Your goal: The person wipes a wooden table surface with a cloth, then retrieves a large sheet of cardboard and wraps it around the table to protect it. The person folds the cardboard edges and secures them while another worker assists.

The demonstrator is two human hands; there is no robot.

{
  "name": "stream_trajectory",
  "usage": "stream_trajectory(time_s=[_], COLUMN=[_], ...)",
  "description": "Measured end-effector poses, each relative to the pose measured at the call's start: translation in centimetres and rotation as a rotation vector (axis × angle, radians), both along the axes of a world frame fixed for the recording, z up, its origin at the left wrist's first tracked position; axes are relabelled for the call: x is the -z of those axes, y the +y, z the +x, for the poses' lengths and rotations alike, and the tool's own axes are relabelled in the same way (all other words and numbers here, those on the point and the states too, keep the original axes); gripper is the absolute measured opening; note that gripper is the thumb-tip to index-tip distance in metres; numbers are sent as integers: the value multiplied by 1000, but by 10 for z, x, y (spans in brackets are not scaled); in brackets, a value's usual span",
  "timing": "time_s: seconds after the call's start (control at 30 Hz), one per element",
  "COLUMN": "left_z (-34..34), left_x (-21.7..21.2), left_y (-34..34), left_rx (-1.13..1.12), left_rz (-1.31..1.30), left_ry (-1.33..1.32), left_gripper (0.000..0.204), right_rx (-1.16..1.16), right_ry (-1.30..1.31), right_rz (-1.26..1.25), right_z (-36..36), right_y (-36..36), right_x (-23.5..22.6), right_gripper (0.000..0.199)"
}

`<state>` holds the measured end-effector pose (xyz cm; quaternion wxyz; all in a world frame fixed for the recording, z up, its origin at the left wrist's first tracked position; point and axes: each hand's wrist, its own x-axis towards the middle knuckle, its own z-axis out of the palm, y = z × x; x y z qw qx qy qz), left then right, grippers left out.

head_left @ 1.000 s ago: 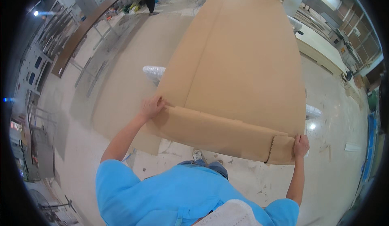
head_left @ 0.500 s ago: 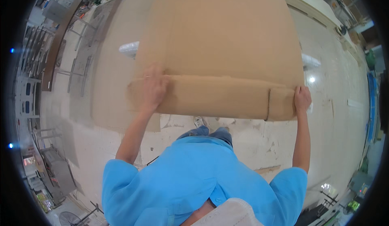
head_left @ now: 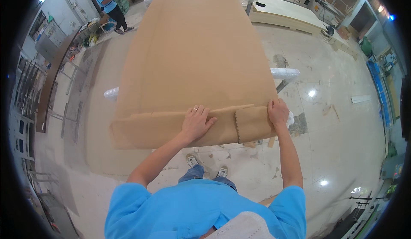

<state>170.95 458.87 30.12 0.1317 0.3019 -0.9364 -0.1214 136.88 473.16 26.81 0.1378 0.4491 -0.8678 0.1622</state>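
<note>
A long sheet of brown paper (head_left: 201, 59) stretches away in front of me, its near end folded over into a flat, thick band (head_left: 158, 127). Near the band's right end runs a toothed cut edge, on a shorter overlapping flap (head_left: 253, 123). My left hand (head_left: 197, 124) lies on top of the band, left of that edge, fingers laid over it and thumb apart. At the right end my right hand (head_left: 278, 112) is closed round the fold's corner; its fingertips are partly hidden.
Plastic-wrapped support bars (head_left: 284, 73) stick out under the sheet on both sides. Pale boards (head_left: 287, 14) are stacked at the far right. A long dark panel (head_left: 53, 82) rests on stands at left. Another person (head_left: 112, 7) in blue stands at the far left.
My left hand has slid right along the folded band, closer to my right hand. My right hand stays at the right end. The view has shifted, showing more of the far room.
</note>
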Motion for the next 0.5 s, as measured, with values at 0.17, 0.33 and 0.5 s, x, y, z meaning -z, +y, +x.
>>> stream_trajectory(time_s=[0.17, 0.33, 0.5], left_z=[-10, -15, -32], left_x=[-11, -8, 13], left_y=[-15, -15, 10], left_rx=[-39, -121, -144], left_rz=[213, 291, -100], left_ry=[-178, -252, 96], left_gripper=[53, 53, 49], right_rx=[-62, -24, -17], right_ry=[28, 52, 58], right_rz=[-81, -26, 60], right_z=[3, 6, 6], right_y=[-1, -5, -3], right_x=[0, -3, -3], right_gripper=[23, 23, 23])
